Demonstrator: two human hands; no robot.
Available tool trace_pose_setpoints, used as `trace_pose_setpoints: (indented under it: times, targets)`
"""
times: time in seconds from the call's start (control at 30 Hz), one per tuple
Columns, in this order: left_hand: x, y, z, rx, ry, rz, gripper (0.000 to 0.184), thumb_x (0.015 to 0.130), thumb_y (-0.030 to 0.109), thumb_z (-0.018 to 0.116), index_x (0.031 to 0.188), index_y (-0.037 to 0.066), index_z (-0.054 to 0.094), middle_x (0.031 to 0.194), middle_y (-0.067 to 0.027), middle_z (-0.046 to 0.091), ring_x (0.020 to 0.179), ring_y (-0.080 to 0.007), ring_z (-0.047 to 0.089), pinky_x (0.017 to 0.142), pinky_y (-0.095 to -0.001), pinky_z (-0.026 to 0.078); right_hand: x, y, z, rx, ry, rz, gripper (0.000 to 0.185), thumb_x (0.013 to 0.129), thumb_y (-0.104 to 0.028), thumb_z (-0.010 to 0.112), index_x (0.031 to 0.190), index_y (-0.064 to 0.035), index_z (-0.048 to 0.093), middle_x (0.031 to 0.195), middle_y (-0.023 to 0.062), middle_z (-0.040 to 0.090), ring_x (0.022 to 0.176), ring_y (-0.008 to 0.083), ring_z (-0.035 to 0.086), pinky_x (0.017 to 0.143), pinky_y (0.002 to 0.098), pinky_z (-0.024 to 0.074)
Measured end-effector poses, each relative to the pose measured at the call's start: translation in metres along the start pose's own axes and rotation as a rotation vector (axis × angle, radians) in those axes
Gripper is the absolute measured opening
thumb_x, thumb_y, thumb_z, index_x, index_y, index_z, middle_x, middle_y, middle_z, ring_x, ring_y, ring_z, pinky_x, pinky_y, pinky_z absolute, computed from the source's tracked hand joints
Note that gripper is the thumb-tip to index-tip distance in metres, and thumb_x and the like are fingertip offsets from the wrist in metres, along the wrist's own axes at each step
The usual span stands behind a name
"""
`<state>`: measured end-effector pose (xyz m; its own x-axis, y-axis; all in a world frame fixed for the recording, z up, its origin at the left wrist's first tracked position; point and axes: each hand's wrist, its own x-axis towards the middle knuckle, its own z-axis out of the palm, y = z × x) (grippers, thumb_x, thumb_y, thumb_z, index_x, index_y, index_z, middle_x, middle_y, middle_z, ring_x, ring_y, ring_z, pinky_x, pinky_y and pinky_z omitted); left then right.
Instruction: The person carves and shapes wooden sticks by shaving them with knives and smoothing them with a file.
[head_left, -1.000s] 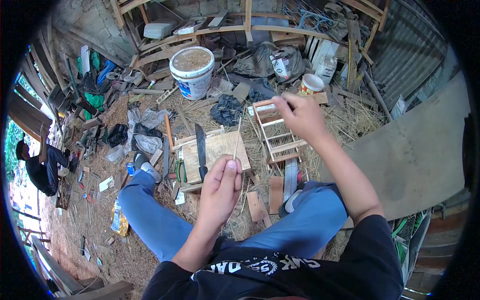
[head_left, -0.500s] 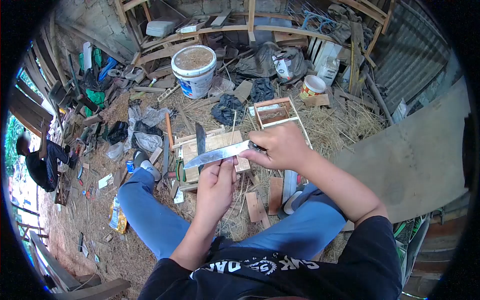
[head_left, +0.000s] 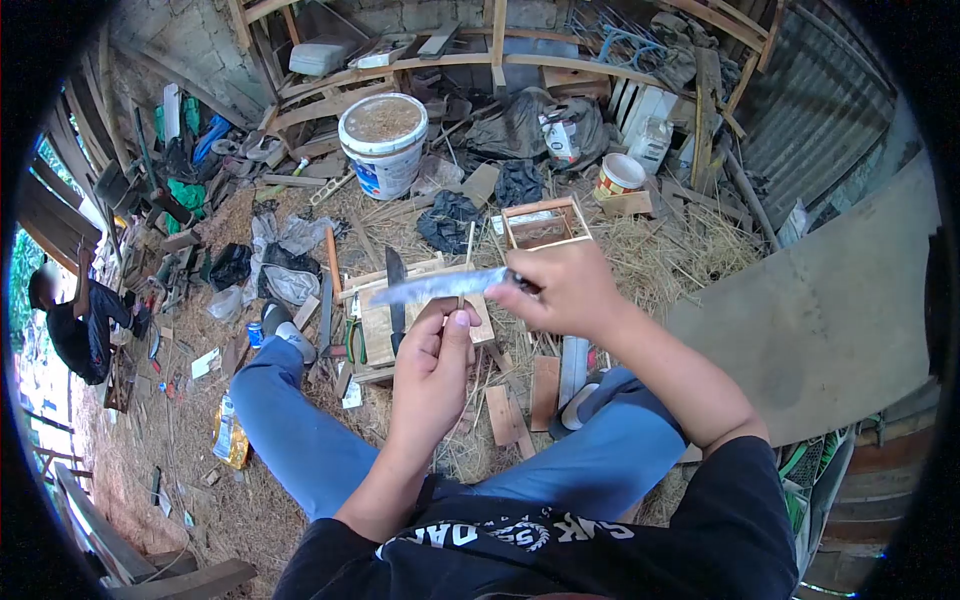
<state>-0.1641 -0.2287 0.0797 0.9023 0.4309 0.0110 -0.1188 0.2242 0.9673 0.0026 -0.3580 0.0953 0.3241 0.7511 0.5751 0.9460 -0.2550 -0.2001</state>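
Observation:
My left hand [head_left: 436,365] pinches a thin light stick [head_left: 470,245] that stands nearly upright from its fingers. My right hand [head_left: 562,287] is wrapped round the handle of a knife [head_left: 440,287], whose blade is blurred and points left, across the stick just above my left fingertips. Under and beyond the hands is a wooden board [head_left: 378,325], with a dark-bladed knife [head_left: 396,275] lying on it. Pliers with green handles [head_left: 355,340] lie at the board's left edge. A small wooden frame [head_left: 545,220] stands behind my right hand, partly hidden by it.
A white bucket [head_left: 384,145] and a smaller tub [head_left: 620,174] stand at the back. Wood blocks [head_left: 500,415] lie between my legs. A large flat sheet [head_left: 810,310] is on the right. Another person [head_left: 80,330] sits at the far left.
A second ago my right hand was raised over the wooden frame; it came down and left, its knife now across the stick. Since half a second ago the blade has risen slightly. My left hand keeps the stick.

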Motion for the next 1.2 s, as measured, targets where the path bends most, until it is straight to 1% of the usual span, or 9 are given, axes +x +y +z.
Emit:
trace_pose_setpoints:
  times: [0.27,0.37,0.43,0.53,0.6,0.67,1.07,1.13,1.2]
  targets:
    - [-0.003,-0.004,0.003,0.079,0.058,-0.022,0.019,0.11,0.022,0.051,0.106,0.005,0.059,0.063,0.0085,0.041,0.05,0.0001,0.031,0.043,-0.0207,0.02,0.0,0.001,0.001,-0.022,-0.012,-0.138,0.051,0.093,-0.059,0.063,0.07,-0.0128,0.062,0.054,0.0094,0.061,0.049,0.0294,0.064,0.046,0.0416,0.0471]
    - [0.0,-0.003,0.0,0.085,0.049,0.015,0.019,0.11,0.022,0.05,0.106,0.006,0.059,0.064,0.0088,0.04,0.051,0.0004,0.031,0.044,-0.0207,0.02,0.003,0.014,-0.005,-0.124,-0.025,-0.035,0.052,0.093,-0.059,0.063,0.071,-0.0123,0.064,0.054,0.0093,0.061,0.049,0.0303,0.063,0.046,0.0421,0.0476]
    - [-0.001,-0.005,-0.003,0.136,0.033,0.036,0.018,0.111,0.022,0.05,0.106,0.007,0.059,0.065,0.0093,0.039,0.053,0.0006,0.03,0.045,-0.0207,0.02,0.006,0.039,-0.007,-0.149,0.106,0.296,0.051,0.093,-0.058,0.064,0.071,-0.0123,0.065,0.054,0.0092,0.06,0.049,0.0316,0.062,0.047,0.0434,0.0478]
    - [-0.001,-0.016,-0.003,0.207,-0.002,0.102,0.018,0.111,0.021,0.05,0.107,0.006,0.059,0.066,0.0094,0.039,0.054,0.0005,0.03,0.046,-0.0209,0.021,0.005,0.045,-0.015,-0.078,0.155,0.34,0.051,0.093,-0.057,0.064,0.071,-0.0123,0.066,0.053,0.0097,0.06,0.049,0.0325,0.062,0.048,0.0449,0.048]
    - [-0.001,-0.013,-0.002,0.196,0.004,0.08,0.018,0.11,0.021,0.05,0.108,0.006,0.06,0.065,0.0093,0.038,0.055,0.0005,0.03,0.047,-0.0211,0.022,0.0,0.027,-0.008,-0.047,0.173,0.293,0.051,0.093,-0.057,0.065,0.069,-0.0116,0.065,0.053,0.0099,0.059,0.049,0.0319,0.062,0.047,0.0441,0.0478]
    - [-0.002,-0.005,-0.001,0.143,0.014,-0.001,0.018,0.109,0.018,0.054,0.108,0.003,0.062,0.078,0.0046,0.052,0.066,-0.0017,0.042,0.057,-0.021,0.033,-0.005,0.011,-0.003,-0.079,0.011,0.078,0.052,0.093,-0.057,0.065,0.07,-0.0107,0.064,0.055,0.01,0.061,0.05,0.031,0.064,0.047,0.0423,0.0479]
    - [-0.002,-0.004,-0.005,0.12,0.062,0.005,0.017,0.108,0.017,0.054,0.106,0.003,0.063,0.07,0.0071,0.044,0.062,-0.0007,0.037,0.054,-0.0218,0.03,0.002,0.017,0.002,-0.133,-0.008,-0.041,0.052,0.094,-0.059,0.062,0.072,-0.0118,0.062,0.055,0.009,0.06,0.051,0.0295,0.064,0.046,0.0413,0.047]
    - [-0.012,-0.008,-0.006,0.211,0.023,0.044,0.017,0.109,0.017,0.053,0.106,0.003,0.062,0.07,0.007,0.043,0.062,-0.0008,0.036,0.054,-0.0219,0.03,0.011,0.053,-0.013,-0.174,0.122,0.422,0.053,0.095,-0.059,0.062,0.071,-0.0115,0.063,0.054,0.0101,0.059,0.05,0.0312,0.064,0.046,0.0427,0.0469]
    - [-0.012,-0.009,-0.005,0.283,-0.007,0.093,0.017,0.109,0.017,0.052,0.106,0.004,0.061,0.07,0.007,0.041,0.062,-0.001,0.036,0.054,-0.022,0.03,0.006,0.05,-0.017,-0.12,0.121,0.442,0.054,0.095,-0.059,0.062,0.07,-0.011,0.063,0.054,0.0107,0.059,0.05,0.0318,0.064,0.046,0.0432,0.0469]
